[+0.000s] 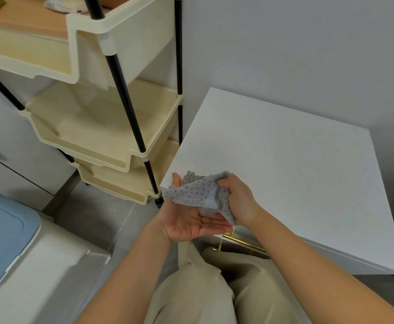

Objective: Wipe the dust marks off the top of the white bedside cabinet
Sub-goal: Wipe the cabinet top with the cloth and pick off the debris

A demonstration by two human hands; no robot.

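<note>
The white bedside cabinet (292, 174) stands in the corner at the right, its flat top bare and faintly speckled. A grey dotted cloth (199, 194) hangs crumpled over the cabinet's near left corner, held between both hands. My left hand (189, 220) lies palm up and flat under the cloth, fingers apart. My right hand (237, 199) is closed around the cloth's upper right part, just above the cabinet's front edge.
A cream three-tier trolley (102, 127) with black poles stands directly left of the cabinet. A blue-lidded bin (1, 232) sits at the lower left. Gold drawer handles (240, 242) show below the cabinet's front edge. My knees in beige trousers (214, 288) are in front.
</note>
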